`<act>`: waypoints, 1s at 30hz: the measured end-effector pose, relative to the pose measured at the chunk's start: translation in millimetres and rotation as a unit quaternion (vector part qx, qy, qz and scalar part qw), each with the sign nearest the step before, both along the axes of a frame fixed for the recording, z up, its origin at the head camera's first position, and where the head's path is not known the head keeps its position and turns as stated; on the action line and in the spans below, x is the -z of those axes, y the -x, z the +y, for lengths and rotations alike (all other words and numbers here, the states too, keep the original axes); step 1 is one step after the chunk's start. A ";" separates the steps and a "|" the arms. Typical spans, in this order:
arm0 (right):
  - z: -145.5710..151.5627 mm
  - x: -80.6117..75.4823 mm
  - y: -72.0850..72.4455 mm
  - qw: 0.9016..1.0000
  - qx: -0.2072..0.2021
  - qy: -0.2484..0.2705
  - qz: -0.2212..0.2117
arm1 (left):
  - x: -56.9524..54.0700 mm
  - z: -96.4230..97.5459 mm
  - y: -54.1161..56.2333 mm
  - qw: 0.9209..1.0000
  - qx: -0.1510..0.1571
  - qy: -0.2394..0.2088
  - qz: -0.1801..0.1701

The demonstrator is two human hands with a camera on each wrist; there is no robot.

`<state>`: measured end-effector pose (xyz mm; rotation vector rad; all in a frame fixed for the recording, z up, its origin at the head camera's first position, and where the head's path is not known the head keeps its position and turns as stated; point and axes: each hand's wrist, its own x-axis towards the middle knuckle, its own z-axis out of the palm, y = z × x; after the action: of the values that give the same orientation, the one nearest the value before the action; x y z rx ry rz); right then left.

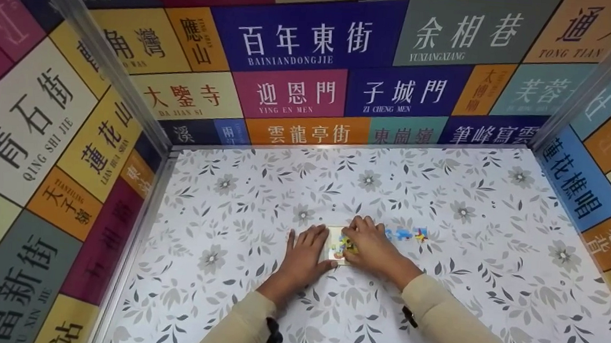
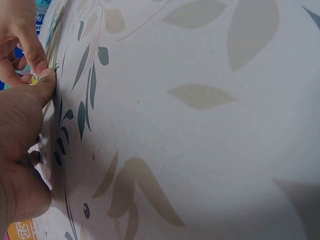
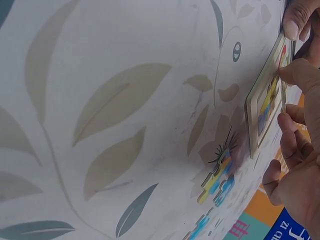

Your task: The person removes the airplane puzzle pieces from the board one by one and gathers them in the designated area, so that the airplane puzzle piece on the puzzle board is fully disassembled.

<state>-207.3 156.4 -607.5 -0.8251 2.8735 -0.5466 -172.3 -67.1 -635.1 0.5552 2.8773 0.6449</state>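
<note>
A small framed jigsaw board point(image 1: 335, 232) with a light wooden rim lies on the patterned cloth, its recess partly filled with colourful pieces. My left hand point(image 1: 304, 253) rests at its left side, fingers extended and thumb touching the near edge. Over the board's right part, my right hand point(image 1: 374, 247) pinches a thin puzzle piece point(image 3: 283, 99) between thumb and finger, its face mostly hidden. In the left wrist view, the left thumb point(image 2: 46, 85) is right at the board's edge, close to the right hand's fingers.
Several loose blue and yellow puzzle pieces point(image 1: 404, 234) lie right of the board, behind the right hand. White cloth point(image 1: 210, 305) with grey leaves and flowers covers the table. Panels with coloured signs point(image 1: 306, 48) close off the back and both sides.
</note>
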 end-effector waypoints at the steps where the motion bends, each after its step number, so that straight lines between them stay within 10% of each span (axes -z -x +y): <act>1: 0.2 -0.2 -0.1 1.000 0.001 0.001 -0.001 | -0.1 0.1 0.0 1.000 0.000 0.000 0.000; 30: 45.5 4.4 -10.3 0.995 0.010 0.098 0.014 | 4.5 -1.1 1.5 1.000 0.006 -0.011 -0.004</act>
<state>-196.9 201.9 -612.0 -0.8362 2.8899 -0.8383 -173.8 -68.2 -639.6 0.5717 2.8598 0.6759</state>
